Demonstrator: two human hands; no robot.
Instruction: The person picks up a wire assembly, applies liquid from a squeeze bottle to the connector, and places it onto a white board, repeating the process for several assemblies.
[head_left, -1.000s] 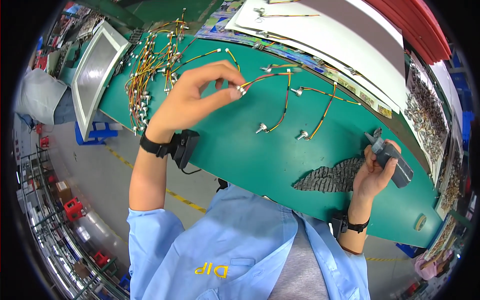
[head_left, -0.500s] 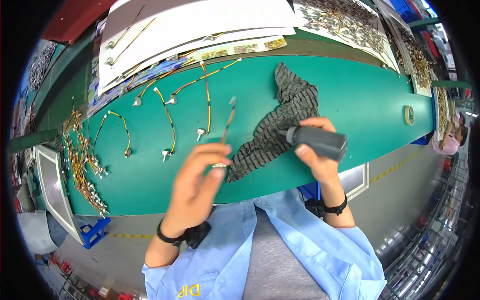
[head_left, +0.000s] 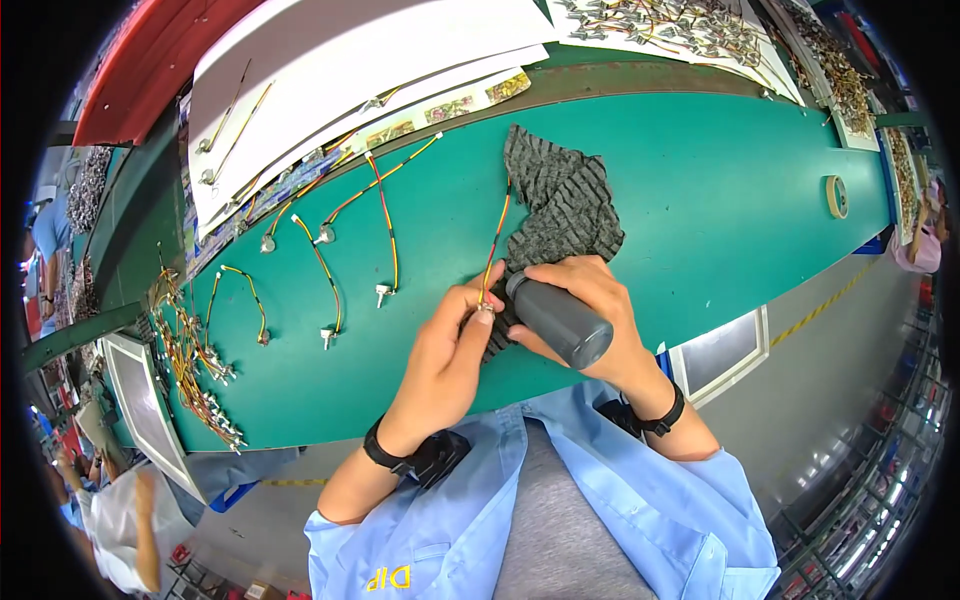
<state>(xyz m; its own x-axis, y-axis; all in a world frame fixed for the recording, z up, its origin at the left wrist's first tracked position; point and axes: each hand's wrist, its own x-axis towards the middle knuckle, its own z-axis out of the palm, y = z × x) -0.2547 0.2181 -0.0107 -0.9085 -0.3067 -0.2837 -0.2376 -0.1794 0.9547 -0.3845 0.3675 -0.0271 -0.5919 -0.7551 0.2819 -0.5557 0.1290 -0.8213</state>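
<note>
My left hand pinches a small metal potentiometer between thumb and fingers. Its red, yellow and black wires stand up from the grip toward the cloth. Wrapped in my right hand is a dark grey squeeze bottle, tilted so that its top end points at the potentiometer. The tip is hidden by the hands, so I cannot tell whether it touches the part. A crumpled, dark grey ribbed cloth lies on the green table, partly under both hands.
Several similar wired potentiometers lie spread on the left of the table, with a tangled bundle of them at the left end. White boards stand along the back. A tape roll sits at the right.
My hands have come together: the left moved right with the potentiometer, the right moved left with the bottle. The bottle now tilts more steeply beside the part. The view has shifted slightly.
</note>
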